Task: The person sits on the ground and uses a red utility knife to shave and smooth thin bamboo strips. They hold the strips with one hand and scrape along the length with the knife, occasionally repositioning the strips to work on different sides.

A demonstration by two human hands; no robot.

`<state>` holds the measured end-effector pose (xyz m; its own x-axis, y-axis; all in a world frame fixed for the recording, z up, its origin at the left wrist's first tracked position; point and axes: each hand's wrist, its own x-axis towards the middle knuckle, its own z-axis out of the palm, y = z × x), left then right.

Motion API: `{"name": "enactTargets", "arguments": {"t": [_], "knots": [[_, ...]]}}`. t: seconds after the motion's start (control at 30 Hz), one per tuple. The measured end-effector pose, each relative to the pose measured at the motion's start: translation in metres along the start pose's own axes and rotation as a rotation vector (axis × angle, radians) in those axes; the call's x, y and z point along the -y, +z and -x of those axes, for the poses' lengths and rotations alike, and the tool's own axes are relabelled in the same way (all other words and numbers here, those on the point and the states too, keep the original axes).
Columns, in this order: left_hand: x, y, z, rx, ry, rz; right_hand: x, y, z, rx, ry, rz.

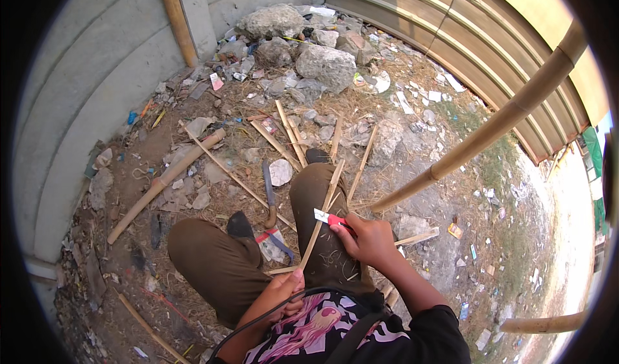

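Observation:
My left hand (288,294) is closed on the lower end of a split bamboo strip (313,245), close to my body. The strip slants up and away over my right thigh. In my closed right hand (373,240) is a knife (335,219) with a red handle and a short, pale, wide blade. Its blade lies across the strip, partway along its length; whether it cuts in cannot be made out. Thin shavings (332,259) cling to the brown trousers on that thigh.
Beyond my knees lie several split bamboo pieces (277,143) and a wooden-handled blade (269,199). A round bamboo length (166,185) rests at left. One thick bamboo pole (480,130) leans in from the right. Rubble rocks (325,66) and litter sit by the walls.

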<state>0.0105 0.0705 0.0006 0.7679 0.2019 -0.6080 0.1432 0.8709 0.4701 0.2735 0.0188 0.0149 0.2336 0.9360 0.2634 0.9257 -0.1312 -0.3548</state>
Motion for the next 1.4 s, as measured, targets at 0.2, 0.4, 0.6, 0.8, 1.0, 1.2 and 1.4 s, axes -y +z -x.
{"name": "enactTargets", "arguments": {"t": [0.2, 0.4, 0.6, 0.8, 1.0, 1.2, 1.4], "knots": [[-0.001, 0.0, 0.001, 0.0, -0.003, 0.025, 0.0, 0.011, -0.014, -0.074, 0.04, -0.035], [0.01, -0.001, 0.014, 0.041, -0.066, 0.01, -0.086, -0.007, -0.047, -0.472, 0.668, -0.211], [0.0, -0.001, 0.002, 0.071, -0.021, 0.036, -0.013, -0.021, -0.02, 0.076, 0.08, -0.183], [0.002, 0.0, 0.005, 0.009, -0.022, -0.033, -0.001, -0.002, 0.001, 0.088, 0.065, -0.085], [0.001, 0.003, 0.005, 0.003, -0.031, -0.016, -0.006, 0.005, -0.006, 0.058, 0.084, -0.11], [0.016, -0.006, 0.017, 0.053, -0.038, 0.012, -0.087, 0.002, -0.039, -0.402, 0.667, -0.143], [-0.001, -0.002, 0.004, 0.08, -0.01, 0.041, -0.031, -0.017, -0.019, 0.016, 0.251, -0.333]]}}
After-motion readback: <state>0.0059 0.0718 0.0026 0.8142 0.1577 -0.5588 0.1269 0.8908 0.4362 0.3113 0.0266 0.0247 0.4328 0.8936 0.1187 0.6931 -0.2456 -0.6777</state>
